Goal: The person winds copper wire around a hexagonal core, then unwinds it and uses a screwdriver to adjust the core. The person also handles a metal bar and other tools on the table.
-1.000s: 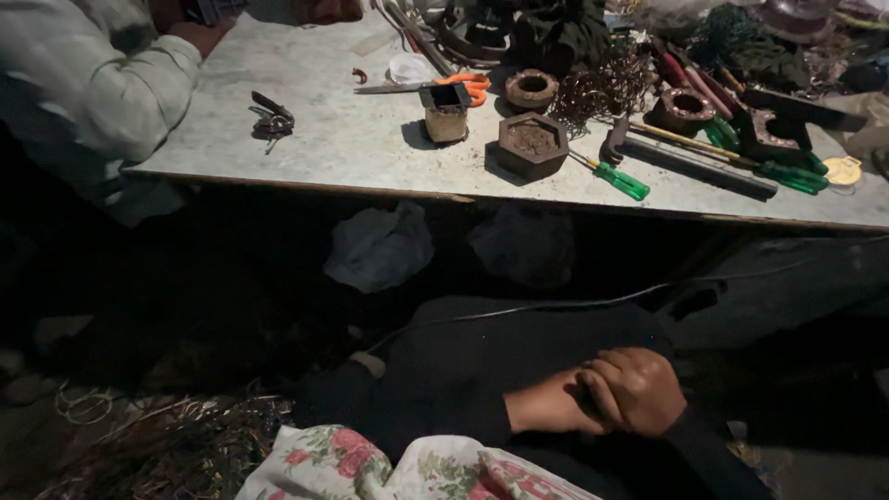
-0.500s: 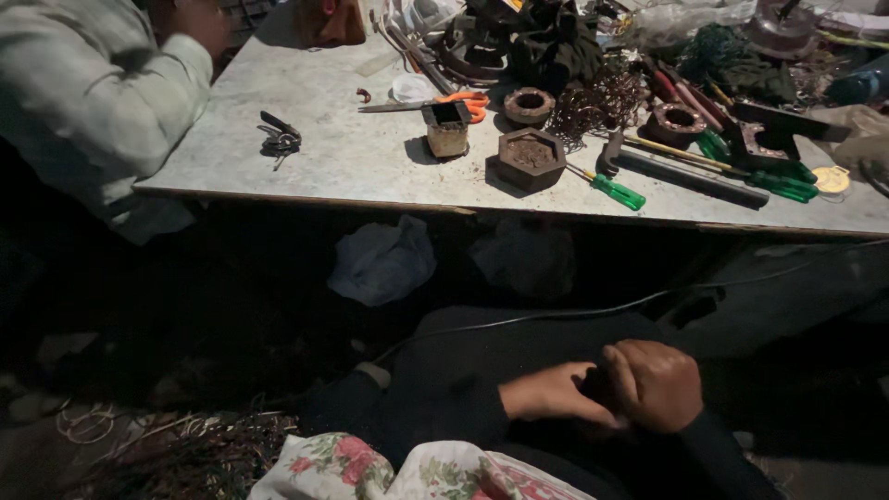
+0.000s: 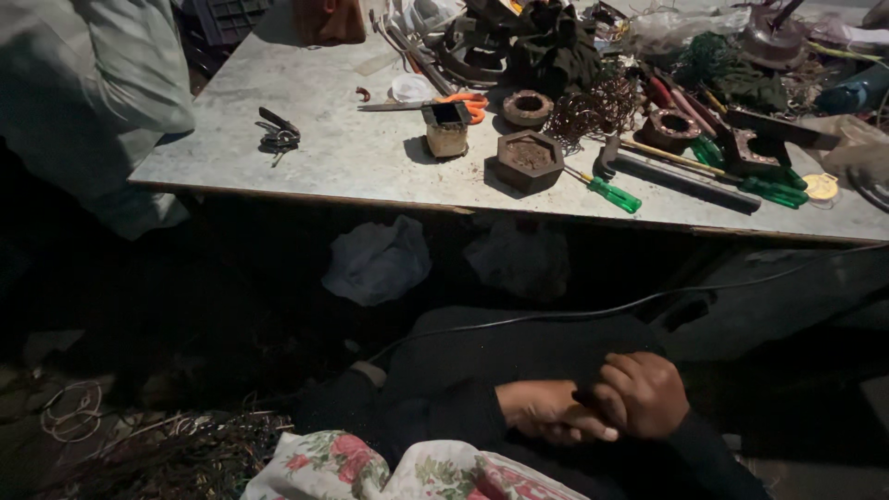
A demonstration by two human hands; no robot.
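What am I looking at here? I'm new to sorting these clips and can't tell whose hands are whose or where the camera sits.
The camera sits on a person's head, looking down. Low in the picture that person's left hand and right hand are clasped together over dark clothing; whether they hold anything is too dark to tell. Beyond them is a worktable bearing a hexagonal metal block, a small square part, a bunch of keys, a green-handled screwdriver and tangled copper wire. The pale sleeve at upper left belongs to someone else.

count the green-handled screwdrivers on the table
3: one green-handled screwdriver beside the hexagonal block, two near the right edge, close together. More may hide in the clutter.
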